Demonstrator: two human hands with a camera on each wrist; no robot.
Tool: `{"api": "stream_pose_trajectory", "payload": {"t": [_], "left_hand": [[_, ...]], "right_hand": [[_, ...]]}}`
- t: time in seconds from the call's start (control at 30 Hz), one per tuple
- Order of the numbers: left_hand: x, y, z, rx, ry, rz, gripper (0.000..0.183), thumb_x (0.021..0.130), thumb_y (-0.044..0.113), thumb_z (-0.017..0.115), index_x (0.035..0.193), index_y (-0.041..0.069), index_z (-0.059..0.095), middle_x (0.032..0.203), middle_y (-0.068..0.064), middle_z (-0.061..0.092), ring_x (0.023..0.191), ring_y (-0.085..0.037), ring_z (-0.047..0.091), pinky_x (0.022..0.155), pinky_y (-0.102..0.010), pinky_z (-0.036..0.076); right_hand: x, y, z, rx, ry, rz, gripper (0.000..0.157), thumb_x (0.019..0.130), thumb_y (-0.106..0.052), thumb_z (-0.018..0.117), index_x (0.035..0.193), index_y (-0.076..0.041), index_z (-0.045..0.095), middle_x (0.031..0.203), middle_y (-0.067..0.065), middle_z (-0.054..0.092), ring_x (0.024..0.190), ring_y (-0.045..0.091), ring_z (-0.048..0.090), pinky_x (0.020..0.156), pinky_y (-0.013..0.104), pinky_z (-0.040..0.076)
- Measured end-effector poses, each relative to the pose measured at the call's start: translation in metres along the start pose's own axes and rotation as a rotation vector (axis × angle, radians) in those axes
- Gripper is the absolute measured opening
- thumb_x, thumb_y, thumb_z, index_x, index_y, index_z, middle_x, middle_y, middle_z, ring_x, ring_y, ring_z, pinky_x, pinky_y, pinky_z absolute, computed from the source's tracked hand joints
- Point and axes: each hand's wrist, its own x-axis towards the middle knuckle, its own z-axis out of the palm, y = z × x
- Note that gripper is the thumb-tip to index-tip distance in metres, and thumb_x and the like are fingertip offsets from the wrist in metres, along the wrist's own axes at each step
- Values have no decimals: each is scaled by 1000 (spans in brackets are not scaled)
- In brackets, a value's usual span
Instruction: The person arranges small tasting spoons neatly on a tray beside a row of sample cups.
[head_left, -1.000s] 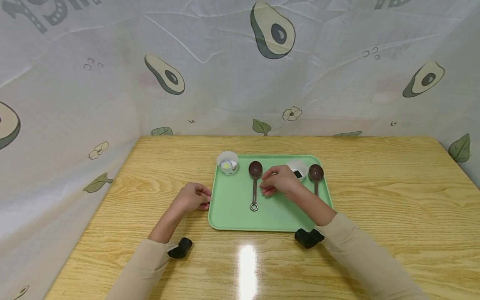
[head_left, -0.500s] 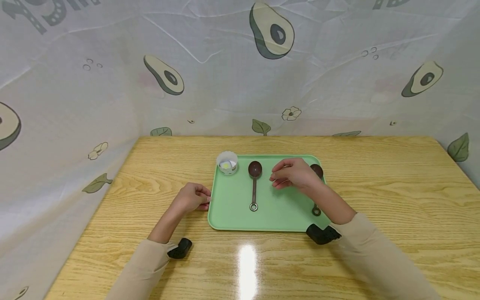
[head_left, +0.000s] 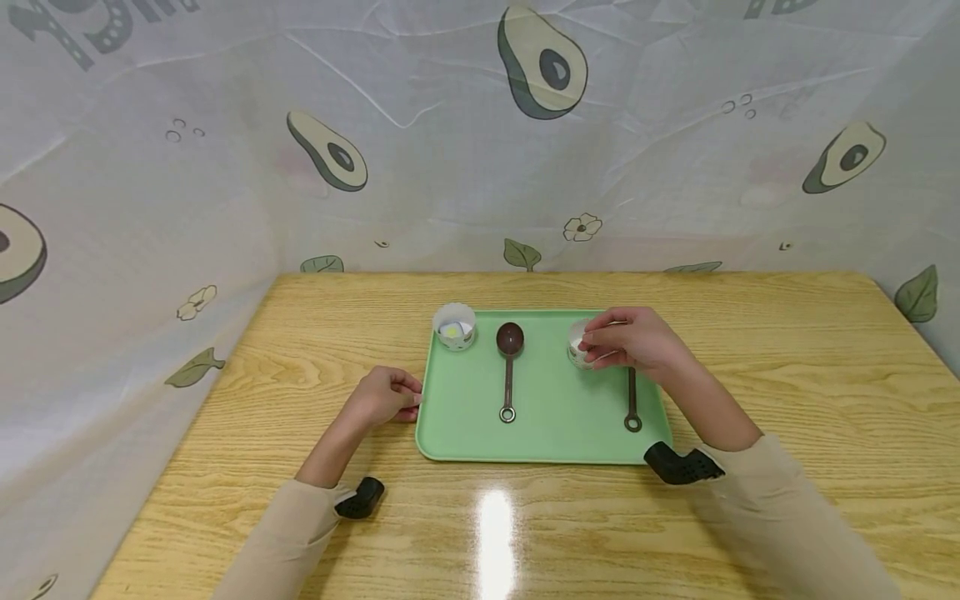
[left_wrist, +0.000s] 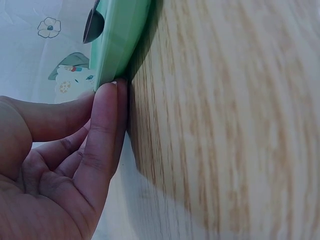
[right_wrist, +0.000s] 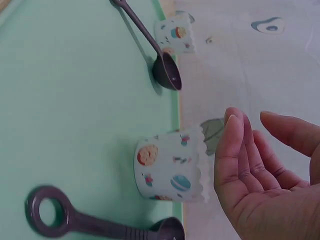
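Observation:
My left hand (head_left: pixel 386 394) pinches the left rim of a green tray (head_left: pixel 472 446) between thumb and fingers, as the left wrist view shows. Over the tray's right side hovers my right hand (head_left: pixel 630 340), its fingers loosely bent and holding nothing. Below and beside it stands a white printed paper baking cup (right_wrist: pixel 170 165), partly covered by the hand in the head view. A brown measuring spoon (head_left: pixel 510 340) lies on the middle of the tray. Another brown measuring spoon (head_left: pixel 632 400) lies at the right, its bowl hidden under the hand in the head view.
A second paper baking cup (head_left: pixel 454 327), with something white and yellow inside, stands in the tray's far left corner. The tray lies on a wooden table (head_left: pixel 787 400), and a patterned cloth (head_left: pixel 435 150) hangs behind it.
My right hand has moved right, from near the middle spoon to above the right-hand cup and spoon. The left hand stays at the tray rim.

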Motion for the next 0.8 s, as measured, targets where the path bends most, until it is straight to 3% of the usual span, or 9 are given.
{"api": "stream_pose_trajectory", "payload": {"t": [0.37, 0.6, 0.8], "left_hand": [[-1, 1, 0, -7, 4, -3, 11, 88, -9, 55, 98, -14, 58, 77, -14, 59, 63, -14, 60, 62, -28, 57], [-1, 0, -3, -20, -28, 35, 7, 88, -8, 56, 93, -12, 59, 75, -15, 59, 63, -17, 61, 60, -28, 57], [-2, 3, 0, -4, -1, 0, 11, 88, -8, 55, 97, -13, 59, 77, -14, 60, 62, -14, 60, 61, -27, 57]], "right_hand": [[-14, -2, -31, 53, 45, -13, 7, 87, 3, 60, 86, -3, 63, 74, 8, 67, 63, 16, 65, 60, 26, 56], [-19, 1, -48, 73, 62, -28, 12, 87, 3, 60, 81, -7, 65, 73, 6, 67, 61, 15, 65, 59, 26, 56], [-23, 3, -59, 96, 89, -31, 13, 88, 1, 60, 81, -7, 67, 73, 6, 67, 61, 15, 64, 62, 28, 57]]}}
